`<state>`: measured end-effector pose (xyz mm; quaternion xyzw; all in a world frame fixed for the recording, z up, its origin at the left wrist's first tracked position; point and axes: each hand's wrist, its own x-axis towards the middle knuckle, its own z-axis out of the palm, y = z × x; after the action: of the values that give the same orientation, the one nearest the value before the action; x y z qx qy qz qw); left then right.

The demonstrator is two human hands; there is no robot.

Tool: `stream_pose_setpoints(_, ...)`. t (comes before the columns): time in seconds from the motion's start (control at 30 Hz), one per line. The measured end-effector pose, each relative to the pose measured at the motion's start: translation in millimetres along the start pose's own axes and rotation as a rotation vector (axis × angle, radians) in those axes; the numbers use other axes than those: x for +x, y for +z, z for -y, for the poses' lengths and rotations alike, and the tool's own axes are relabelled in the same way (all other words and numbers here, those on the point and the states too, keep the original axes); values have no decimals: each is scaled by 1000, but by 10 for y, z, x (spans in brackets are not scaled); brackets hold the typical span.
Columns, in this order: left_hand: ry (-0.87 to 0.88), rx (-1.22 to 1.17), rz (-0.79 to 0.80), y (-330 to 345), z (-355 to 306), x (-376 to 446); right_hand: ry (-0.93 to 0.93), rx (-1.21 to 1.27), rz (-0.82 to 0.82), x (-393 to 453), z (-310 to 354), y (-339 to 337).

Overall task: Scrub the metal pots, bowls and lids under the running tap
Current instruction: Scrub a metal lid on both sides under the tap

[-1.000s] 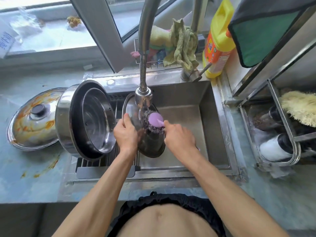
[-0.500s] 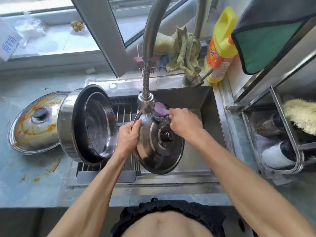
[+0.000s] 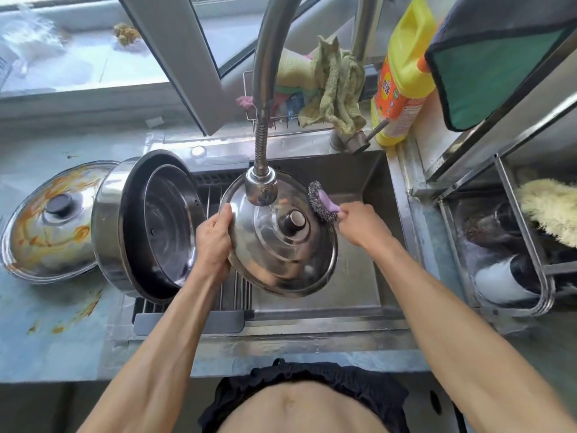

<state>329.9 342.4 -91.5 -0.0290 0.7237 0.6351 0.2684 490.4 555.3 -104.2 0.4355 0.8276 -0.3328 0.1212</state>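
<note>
Nearest the front edge of the sink, the left hand grips the left rim of the lid, fingers curled round its edge, holding it tilted over the basin with the knob side up. Half a second ago the scrubber was pressed on the lid's far rim beside the tap; now the right hand, closed round the purple handle, has drawn the steel-wool scrubber out to the lid's right edge, and the lid has been turned flatter so its top faces the tap head. Water runs onto the metal near the knob, so this looks like a rinse of the top face, with that side probably close to done. To the left, over the drain rack, a pot lies on its side with a bowl nested inside. Further left on the counter, a second lid is streaked with orange sauce and evidently awaits scrubbing.
</note>
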Motion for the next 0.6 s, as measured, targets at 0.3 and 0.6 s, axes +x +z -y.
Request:
stream_pose_setpoints(0.3, -72, -91, -375, 281, 110, -54, -110, -98, 27, -866, -117, 345)
stream_pose_setpoints(0.6, 172, 266, -156, 455, 69, -435, -411, -178, -96, -1205, 390, 319)
